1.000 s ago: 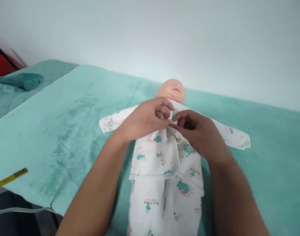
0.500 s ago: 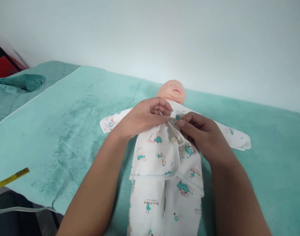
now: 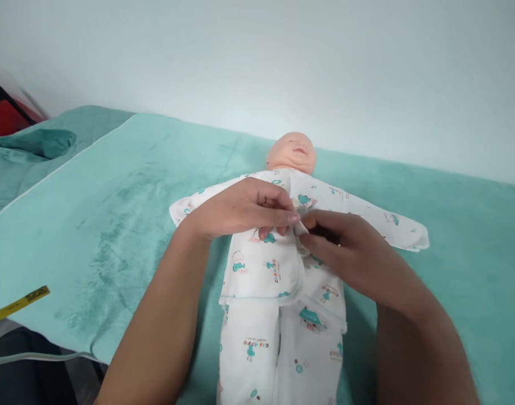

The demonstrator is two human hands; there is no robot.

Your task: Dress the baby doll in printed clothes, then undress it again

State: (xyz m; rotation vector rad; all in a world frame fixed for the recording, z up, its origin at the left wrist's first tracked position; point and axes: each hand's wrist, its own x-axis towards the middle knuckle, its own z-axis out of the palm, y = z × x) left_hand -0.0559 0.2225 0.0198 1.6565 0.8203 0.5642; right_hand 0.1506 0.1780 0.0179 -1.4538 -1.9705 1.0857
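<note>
A baby doll (image 3: 292,153) lies on its back, dressed in a white printed baby shirt (image 3: 257,281) and matching pants (image 3: 247,360). My left hand (image 3: 257,208) pinches the shirt's front edge at chest height, thumb against curled fingers. Right beside it, my right hand (image 3: 342,242) is closed on the same front edge, its thumb and index finger gripping the cloth. Whatever fastener may sit between the fingertips is hidden. Both shirt sleeves stretch out sideways, and the lower front panel overlaps toward the right.
A green plush cover (image 3: 126,225) lies under the doll, against a white wall (image 3: 257,67). At the left are a folded green cloth (image 3: 38,143), a red and black item (image 3: 7,115) and a yellow strip (image 3: 19,304) near the front edge.
Both hands have moved down the shirt front, from near the neck to the mid-chest. The upper front is now more visible, and the fastener seen lower down is now covered by my fingers.
</note>
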